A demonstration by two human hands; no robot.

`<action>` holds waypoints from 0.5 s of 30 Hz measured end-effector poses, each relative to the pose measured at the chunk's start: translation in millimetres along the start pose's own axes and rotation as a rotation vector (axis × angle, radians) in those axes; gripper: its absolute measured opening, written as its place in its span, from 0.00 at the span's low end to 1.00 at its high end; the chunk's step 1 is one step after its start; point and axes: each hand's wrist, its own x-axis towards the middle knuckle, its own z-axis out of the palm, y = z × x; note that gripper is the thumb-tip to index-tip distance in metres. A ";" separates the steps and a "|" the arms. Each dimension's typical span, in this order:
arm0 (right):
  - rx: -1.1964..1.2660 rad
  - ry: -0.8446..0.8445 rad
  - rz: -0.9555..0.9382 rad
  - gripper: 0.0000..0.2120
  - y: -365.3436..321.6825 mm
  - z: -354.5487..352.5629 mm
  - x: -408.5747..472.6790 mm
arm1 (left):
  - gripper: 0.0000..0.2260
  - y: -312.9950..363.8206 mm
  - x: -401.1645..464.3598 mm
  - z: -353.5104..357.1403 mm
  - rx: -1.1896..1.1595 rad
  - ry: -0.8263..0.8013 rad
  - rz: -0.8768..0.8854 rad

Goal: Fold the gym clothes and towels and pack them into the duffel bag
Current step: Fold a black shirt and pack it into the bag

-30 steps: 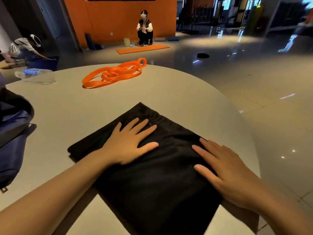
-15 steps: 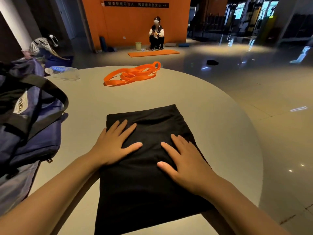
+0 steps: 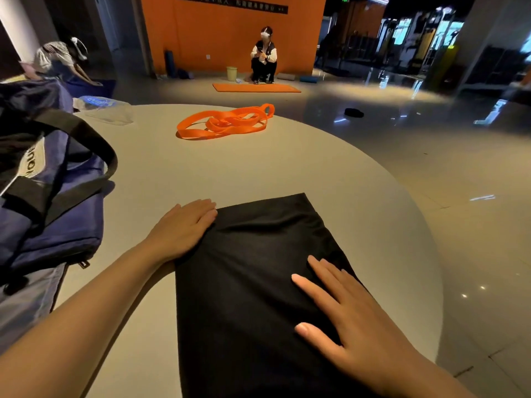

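Black folded cloth (image 3: pixel 253 282) lies under flat right fingers (image 3: pixel 324 285); left fingers (image 3: pixel 204 209) flat at its edge.

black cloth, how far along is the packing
Done: the black cloth lies folded into a flat rectangle on the table. In hand: left hand at its left edge, right hand flat on it. Left: putting it into the bag beside it.

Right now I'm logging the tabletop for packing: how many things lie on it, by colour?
Black: 1, folded cloth
Orange: 1, band
Blue: 1, duffel bag
Clear: 1, plastic bag
Total: 4
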 end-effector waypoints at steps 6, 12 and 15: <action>-0.048 -0.032 0.004 0.32 -5.1 -7.1 -1.9 | 0.08 -22.2 2.9 -7.2 -0.116 0.312 -0.106; -0.046 0.000 0.053 0.34 -10.2 -0.4 7.4 | 0.12 -18.2 18.4 -12.7 0.015 0.371 -0.184; -0.039 0.026 0.080 0.40 -13.7 3.7 13.4 | 0.16 -3.7 3.4 -13.6 0.027 0.429 -0.072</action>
